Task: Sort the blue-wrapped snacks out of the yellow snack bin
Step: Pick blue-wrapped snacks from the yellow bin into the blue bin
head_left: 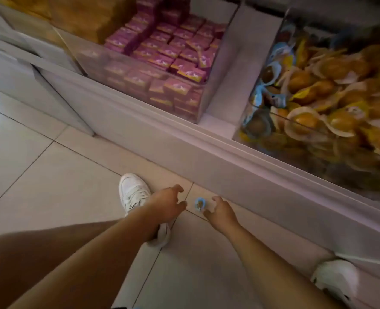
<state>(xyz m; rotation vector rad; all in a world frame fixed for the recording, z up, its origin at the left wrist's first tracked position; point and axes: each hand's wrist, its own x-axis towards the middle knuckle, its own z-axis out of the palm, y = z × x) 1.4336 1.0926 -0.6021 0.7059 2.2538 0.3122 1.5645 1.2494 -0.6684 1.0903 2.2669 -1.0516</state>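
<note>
At the far left we see the tiled floor [50, 175] and a white sneaker [133, 192]. Our left hand [169, 205] reaches down beside it, fingers [180, 188] loosely curled and spread, holding nothing. Just right of it a blue-wrapped snack [199, 203] lies on the floor, between both hands and touching neither. Our right hand [221, 211] hovers next to it, fingers curled apart, empty. Above, the display shelf [206, 157] carries a clear bin of pink boxes [173, 54], then the yellow snack bin [331, 90] at right, with more blue wrappers along its left side.
</note>
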